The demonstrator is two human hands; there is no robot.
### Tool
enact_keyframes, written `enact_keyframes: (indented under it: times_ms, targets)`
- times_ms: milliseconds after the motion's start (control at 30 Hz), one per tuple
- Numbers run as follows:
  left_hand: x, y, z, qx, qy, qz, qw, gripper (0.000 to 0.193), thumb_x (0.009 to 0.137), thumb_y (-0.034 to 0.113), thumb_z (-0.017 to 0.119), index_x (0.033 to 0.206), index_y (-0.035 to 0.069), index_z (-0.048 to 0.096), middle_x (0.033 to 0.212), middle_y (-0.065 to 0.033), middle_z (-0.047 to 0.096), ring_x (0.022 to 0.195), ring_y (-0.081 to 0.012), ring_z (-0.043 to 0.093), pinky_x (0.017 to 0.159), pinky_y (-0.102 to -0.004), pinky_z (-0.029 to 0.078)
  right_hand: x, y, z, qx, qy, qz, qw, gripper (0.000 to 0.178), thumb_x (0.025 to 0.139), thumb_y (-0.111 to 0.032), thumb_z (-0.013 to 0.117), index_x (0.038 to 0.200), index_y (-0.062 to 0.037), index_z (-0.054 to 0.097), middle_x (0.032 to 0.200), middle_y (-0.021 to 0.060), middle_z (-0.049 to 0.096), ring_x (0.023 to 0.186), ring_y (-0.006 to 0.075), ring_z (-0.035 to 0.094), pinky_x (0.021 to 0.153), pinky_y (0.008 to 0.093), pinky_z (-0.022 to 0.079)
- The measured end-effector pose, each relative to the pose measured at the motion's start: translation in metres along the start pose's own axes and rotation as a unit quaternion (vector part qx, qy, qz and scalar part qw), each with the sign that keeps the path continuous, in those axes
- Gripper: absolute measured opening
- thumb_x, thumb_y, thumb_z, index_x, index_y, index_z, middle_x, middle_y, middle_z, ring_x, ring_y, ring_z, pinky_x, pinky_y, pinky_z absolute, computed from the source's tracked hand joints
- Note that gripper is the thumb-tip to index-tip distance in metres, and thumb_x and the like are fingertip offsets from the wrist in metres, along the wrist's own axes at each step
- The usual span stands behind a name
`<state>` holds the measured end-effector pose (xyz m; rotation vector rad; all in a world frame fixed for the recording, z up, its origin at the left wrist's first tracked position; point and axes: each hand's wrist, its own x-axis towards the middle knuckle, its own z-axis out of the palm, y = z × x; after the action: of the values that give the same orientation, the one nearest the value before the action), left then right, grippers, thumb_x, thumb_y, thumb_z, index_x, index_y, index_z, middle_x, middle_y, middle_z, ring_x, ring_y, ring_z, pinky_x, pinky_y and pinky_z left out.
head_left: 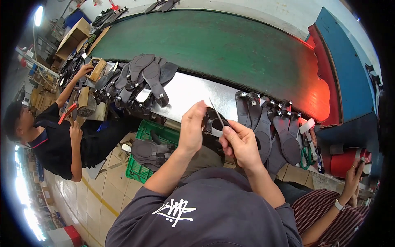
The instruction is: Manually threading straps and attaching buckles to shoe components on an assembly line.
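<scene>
Sandal (pixel 210 117), one, dark with a glossy strap, is at the centre of the frame between two bare hands. The left hand (pixel 191 128) curls its fingers at the left side; how firmly they grip I cannot tell. The right hand (pixel 243 145) has its fingers closed, thumb pressed down, around the lower end. One thin, pointed grey strip (pixel 216 110) crosses it, sole edge or tool unclear. Behind lies one smooth metal counter (pixel 197 88). Flat, matte-soled sandals, too overlapped to count, form one heap (pixel 151 74) upper left and one row (pixel 265 133) right of centre; one green plastic crate (pixel 132 169) holds more.
</scene>
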<state>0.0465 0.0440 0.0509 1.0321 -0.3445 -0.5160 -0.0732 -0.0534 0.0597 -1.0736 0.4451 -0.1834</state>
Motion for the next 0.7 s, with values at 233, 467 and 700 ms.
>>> enact_keyframes:
  times_ms: [233,467,700]
  targets:
    - [0.032,0.04,-0.045,0.036,0.026,0.008,0.999,0.016,0.081,0.004,0.07,0.096,0.001,0.066,0.084,-0.0038,0.067,0.069,-0.0094,0.061,0.058,-0.0241,0.048,-0.035,-0.049,-0.012,0.14,-0.143,0.004,0.98,0.048,0.103,-0.023,0.037,0.143,0.0029,0.031,0.057,0.0023,0.047,0.041,0.0069,0.039,0.039,0.0213,0.033]
    - [0.136,0.098,-0.161,-0.057,0.319,0.254,0.911,0.018,0.085,0.011,0.067,0.101,0.004,0.063,0.098,-0.0065,0.065,0.084,-0.0173,0.063,0.073,-0.0338,0.056,-0.082,-0.091,0.005,0.319,-0.481,0.079,0.813,0.078,0.099,-0.049,0.038,0.136,0.0185,0.028,0.048,-0.005,0.042,0.038,0.0055,0.041,0.037,0.0245,0.032]
    - [0.152,0.104,-0.282,0.022,0.435,0.183,0.881,0.066,0.079,0.001,0.073,0.135,0.0,0.038,0.116,-0.0194,0.058,0.094,-0.0294,0.064,0.08,-0.0407,0.056,-0.082,-0.102,0.003,0.372,-0.6,-0.005,0.708,0.062,0.099,-0.034,0.047,0.117,0.0253,0.049,0.052,-0.0009,0.052,0.037,0.0121,0.046,0.036,0.0267,0.036]
